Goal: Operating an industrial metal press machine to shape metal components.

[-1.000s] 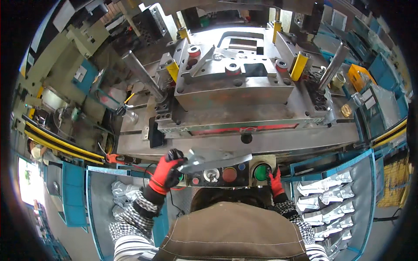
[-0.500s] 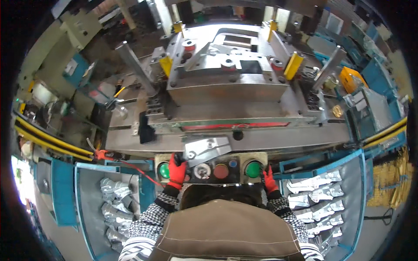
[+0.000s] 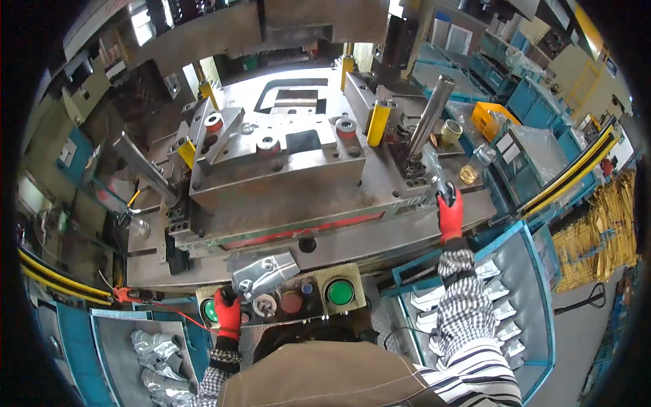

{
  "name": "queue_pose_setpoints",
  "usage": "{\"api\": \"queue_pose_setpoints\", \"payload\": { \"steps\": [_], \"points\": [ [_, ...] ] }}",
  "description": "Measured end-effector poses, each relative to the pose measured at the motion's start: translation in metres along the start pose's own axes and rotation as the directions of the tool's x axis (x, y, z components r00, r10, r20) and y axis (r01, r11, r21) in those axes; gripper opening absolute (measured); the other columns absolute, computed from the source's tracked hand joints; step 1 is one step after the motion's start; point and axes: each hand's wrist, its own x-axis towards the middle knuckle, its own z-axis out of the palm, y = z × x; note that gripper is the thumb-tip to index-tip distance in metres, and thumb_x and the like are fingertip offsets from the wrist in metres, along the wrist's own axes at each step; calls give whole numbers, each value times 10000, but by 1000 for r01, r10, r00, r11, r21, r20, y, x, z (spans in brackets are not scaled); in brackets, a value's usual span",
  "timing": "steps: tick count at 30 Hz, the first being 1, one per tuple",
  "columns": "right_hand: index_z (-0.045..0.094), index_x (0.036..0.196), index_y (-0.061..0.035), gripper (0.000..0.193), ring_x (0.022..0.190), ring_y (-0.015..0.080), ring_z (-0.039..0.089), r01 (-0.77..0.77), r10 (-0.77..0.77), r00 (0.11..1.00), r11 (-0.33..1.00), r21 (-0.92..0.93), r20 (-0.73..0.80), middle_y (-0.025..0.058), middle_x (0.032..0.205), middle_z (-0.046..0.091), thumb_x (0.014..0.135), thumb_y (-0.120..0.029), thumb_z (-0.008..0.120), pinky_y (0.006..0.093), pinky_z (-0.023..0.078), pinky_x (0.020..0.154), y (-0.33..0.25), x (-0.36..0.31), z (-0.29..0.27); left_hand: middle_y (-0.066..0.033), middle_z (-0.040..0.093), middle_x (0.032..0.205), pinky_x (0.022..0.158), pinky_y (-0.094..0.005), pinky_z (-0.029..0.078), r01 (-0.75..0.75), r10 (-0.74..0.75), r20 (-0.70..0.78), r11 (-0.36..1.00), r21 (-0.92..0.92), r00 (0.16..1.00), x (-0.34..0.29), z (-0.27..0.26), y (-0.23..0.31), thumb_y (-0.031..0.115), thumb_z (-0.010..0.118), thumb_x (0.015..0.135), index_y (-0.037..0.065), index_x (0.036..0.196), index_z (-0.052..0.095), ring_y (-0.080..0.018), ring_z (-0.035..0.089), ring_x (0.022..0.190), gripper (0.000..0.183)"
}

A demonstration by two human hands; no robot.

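Note:
My left hand (image 3: 228, 313), in a red glove with dark fingertips, is closed at the left end of a shiny stamped metal part (image 3: 264, 273). The part lies at a slant between the press bed's front edge and the control box (image 3: 315, 298). A green button (image 3: 210, 310) on that box is partly behind this hand. My right hand (image 3: 449, 211), gloved the same way, reaches out over the bed to the right of the die (image 3: 285, 180). Its fingers are closed at a slender greyish object (image 3: 439, 178), whose kind I cannot make out.
Steel guide posts (image 3: 431, 115) and yellow posts (image 3: 378, 123) rise around the die. Blue-framed bins (image 3: 536, 298) with stamped parts stand at both sides. A clear jar (image 3: 477, 163) stands right of the die. A red cable (image 3: 183, 313) runs by the left bin. Yellow-black bars (image 3: 573, 173) flank the bed.
My right hand has left the control box's right green button and reached forward and right onto the bed. The view has turned right. My left hand stays at the stamped part.

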Motion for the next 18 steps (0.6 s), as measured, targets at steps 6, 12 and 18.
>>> {"api": "queue_pose_setpoints", "payload": {
  "steps": [6, 12, 18],
  "points": [
    [516, 1433, 17, 894, 1229, 431, 618, -48, 112, 993, 654, -755, 33, 271, 1426, 566, 788, -533, 801, 476, 497, 1026, 118, 145, -12, -173, 600, 1289, 1047, -389, 477, -24, 19, 64, 997, 75, 998, -10, 2, 75, 1, 767, 808, -11, 1327, 561, -307, 599, 1195, 558],
    [669, 1241, -5, 667, 1183, 396, 648, -101, 161, 986, 804, -586, 50, 245, 1223, 695, 786, -471, 812, 457, 507, 991, 111, 166, -10, -169, 613, 1283, 1056, -394, 469, -96, 114, -155, 989, 116, 981, -24, -22, 42, 45, 769, 836, -5, 1345, 558, -306, 613, 1173, 554],
    [648, 1246, 29, 605, 1112, 358, 683, 79, -96, 995, 874, -479, -10, 245, 1150, 718, 788, -317, 840, 421, 520, 929, 32, 153, -21, -181, 589, 1334, 1092, -414, 437, -114, 170, -211, 960, 254, 963, -15, -55, 48, 49, 719, 877, 9, 1364, 549, -329, 578, 1232, 518]
  ]
}}
